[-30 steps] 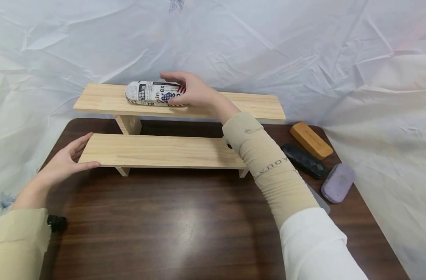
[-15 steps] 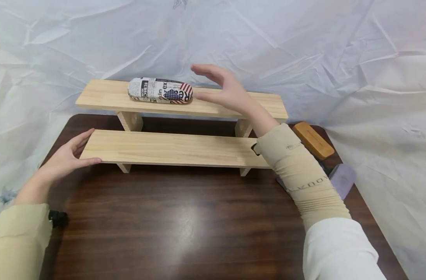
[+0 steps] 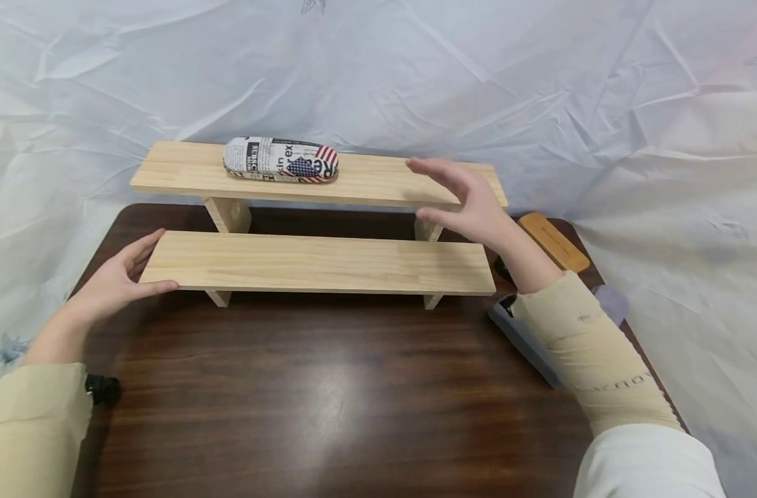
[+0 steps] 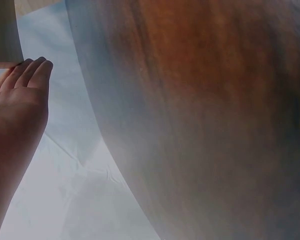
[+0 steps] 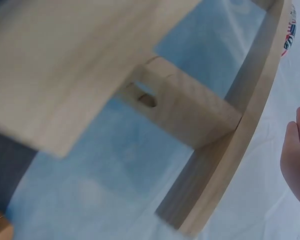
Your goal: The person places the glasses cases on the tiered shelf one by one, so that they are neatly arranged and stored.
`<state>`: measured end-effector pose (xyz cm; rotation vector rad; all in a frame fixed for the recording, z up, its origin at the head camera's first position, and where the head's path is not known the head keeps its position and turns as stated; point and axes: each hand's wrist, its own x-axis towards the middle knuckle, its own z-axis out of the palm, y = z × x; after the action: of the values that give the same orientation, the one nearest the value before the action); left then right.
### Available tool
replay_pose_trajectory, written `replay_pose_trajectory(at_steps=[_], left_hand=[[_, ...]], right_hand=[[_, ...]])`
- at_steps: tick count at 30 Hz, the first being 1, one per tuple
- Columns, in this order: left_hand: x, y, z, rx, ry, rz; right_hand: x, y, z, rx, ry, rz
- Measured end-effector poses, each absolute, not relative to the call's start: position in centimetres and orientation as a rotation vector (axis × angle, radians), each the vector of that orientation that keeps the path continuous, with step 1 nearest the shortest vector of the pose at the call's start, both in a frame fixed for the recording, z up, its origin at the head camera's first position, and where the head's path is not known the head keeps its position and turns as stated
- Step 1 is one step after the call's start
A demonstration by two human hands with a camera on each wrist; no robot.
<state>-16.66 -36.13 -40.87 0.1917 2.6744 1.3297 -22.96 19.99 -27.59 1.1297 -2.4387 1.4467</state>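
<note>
The patterned case (image 3: 281,160) lies on the upper board (image 3: 378,178), left of its middle; its long axis runs left to right, nearly parallel with the board's front edge, the striped end pointing right and the newsprint end left; its near side sits just behind that front edge; a short bare stretch of wood is left of it, a much longer one right of it.

The fingers of my right hand (image 3: 468,204) are released, spread from the thumb and holding nothing, near the board's right end, well apart from the case; my left hand (image 3: 107,283) grasps the left end of the lower board (image 3: 316,266), thumb along its front edge.

On the desk (image 3: 291,387), right of the boards, my right arm partly covers a grey-blue case (image 3: 527,346) and a purple case (image 3: 612,304); an orange case (image 3: 554,242) lies behind them, near the desk's right edge.
</note>
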Motion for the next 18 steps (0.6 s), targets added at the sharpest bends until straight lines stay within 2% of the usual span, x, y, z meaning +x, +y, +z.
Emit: replay_pose_trajectory(at_steps=[11,18], left_hand=[[-16.6,-36.0,-40.8,0.14,2.651,1.325],[-16.5,-36.1,-40.9,0.162,2.646,1.347]], right_hand=[[-18.0,26.4,-30.4,1.049,-2.528,1.203],[-14.9,30.3,-32.5,0.88,-2.637,1.156]])
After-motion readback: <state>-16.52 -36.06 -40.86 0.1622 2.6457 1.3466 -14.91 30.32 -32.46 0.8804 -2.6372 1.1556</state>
